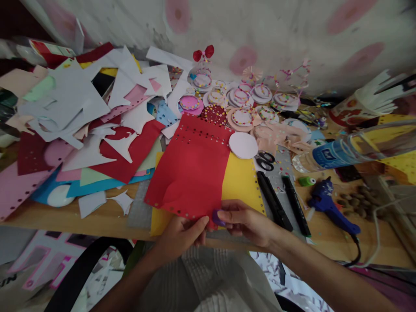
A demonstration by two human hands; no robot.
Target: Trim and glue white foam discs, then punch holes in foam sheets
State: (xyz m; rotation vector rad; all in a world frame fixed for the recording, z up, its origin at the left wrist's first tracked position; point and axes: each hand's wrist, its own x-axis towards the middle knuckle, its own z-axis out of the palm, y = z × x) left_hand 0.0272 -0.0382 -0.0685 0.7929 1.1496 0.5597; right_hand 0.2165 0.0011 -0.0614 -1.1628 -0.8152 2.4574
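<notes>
A red sheet of craft paper [198,164], with rows of small punched holes along its top and bottom edges, lies tilted over a yellow sheet [240,177]. My left hand [182,236] pinches the red sheet's near edge, thumb on top. At the near right corner of that sheet, my right hand [243,221] is closed around a small purple hole punch [218,218], mostly hidden by the fingers. A white paper disc [243,145] rests near the red sheet's far right corner, with black-handled scissors [265,160] beside it.
Paper scraps [71,99] are heaped at the left. Several beaded paper-disc ornaments [240,97] stand at the back. To the right lie a black utility knife [273,199], a black marker [295,206], a blue glue gun [331,208] with its cord, and a plastic bottle [351,149].
</notes>
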